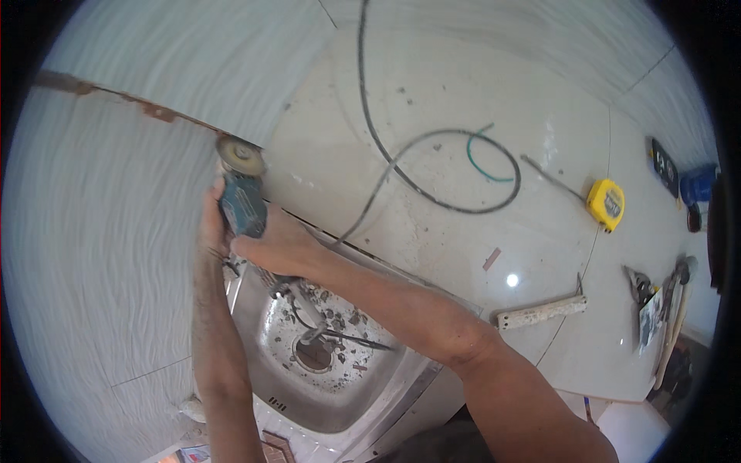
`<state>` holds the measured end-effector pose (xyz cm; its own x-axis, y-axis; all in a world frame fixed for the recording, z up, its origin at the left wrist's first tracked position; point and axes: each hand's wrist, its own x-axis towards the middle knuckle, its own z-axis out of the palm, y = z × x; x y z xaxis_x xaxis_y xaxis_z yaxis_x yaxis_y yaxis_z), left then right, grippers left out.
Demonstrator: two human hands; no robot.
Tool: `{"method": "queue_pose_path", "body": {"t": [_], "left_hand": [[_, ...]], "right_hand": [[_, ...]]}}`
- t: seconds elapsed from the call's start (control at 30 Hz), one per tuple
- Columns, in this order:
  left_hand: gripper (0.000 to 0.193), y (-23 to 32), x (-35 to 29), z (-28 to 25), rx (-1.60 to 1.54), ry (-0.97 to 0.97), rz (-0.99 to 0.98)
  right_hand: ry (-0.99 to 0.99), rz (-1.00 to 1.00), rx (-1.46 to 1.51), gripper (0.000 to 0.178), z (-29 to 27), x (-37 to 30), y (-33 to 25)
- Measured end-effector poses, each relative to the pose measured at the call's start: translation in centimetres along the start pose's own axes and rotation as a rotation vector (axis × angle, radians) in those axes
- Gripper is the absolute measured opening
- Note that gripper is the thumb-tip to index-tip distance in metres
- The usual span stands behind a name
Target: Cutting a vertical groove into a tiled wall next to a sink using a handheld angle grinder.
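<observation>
Both my hands are on a blue-green angle grinder [244,207], which points away from me over the far left corner of a steel sink. My left hand [214,224] holds its left side, close to the guard. Around the body behind the head, my right hand [278,245] is closed from the right. The grinder's round pale disc [241,157] is at the wall's lower tile edge, where it meets the countertop; whether it touches is hard to tell. Below my right wrist, the grinder's rear and a dusty faucet [311,312] stand over the sink basin.
Broken chips lie in the sink [289,397] around its drain. A black cable [432,199] loops over the pale countertop [455,255]. To the right are a yellow tape measure [606,205], a dusty white bar-shaped tool [543,312] and a hammer [673,324]. A rough cut [158,113] runs along the wall tiles.
</observation>
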<state>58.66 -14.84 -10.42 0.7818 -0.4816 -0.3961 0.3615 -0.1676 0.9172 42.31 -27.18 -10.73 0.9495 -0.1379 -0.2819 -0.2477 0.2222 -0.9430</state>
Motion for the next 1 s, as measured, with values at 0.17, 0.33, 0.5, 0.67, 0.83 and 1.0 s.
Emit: {"method": "queue_pose_path", "body": {"t": [0.17,0.33,0.5,0.67,0.83,1.0], "left_hand": [[0.066,-2.3,-5.7,-2.7,-0.074,0.021,0.147],[0.066,-1.1,-10.6,-2.2,-0.151,0.132,0.327],[0.059,0.3,-8.5,1.6,-0.003,0.083,0.296],[0.056,-3.7,1.7,3.9,0.070,0.153,0.616],[0.064,-4.6,4.1,6.3,0.294,0.166,0.708],[0.067,-4.6,3.6,7.6,0.400,0.231,0.759]], "right_hand": [[-0.014,-0.171,-0.257,0.092,2.4,-2.8,0.5],[-0.169,-0.228,-0.082,0.086,4.3,-7.1,-0.3],[-0.118,-0.105,0.148,0.079,1.5,-14.2,-3.1],[0.033,-0.084,0.120,0.068,-1.2,-20.6,-5.3],[0.203,-0.074,0.055,0.073,-4.1,-26.3,-5.8],[0.353,-0.122,0.010,0.079,-3.9,-28.3,-5.7]]}}
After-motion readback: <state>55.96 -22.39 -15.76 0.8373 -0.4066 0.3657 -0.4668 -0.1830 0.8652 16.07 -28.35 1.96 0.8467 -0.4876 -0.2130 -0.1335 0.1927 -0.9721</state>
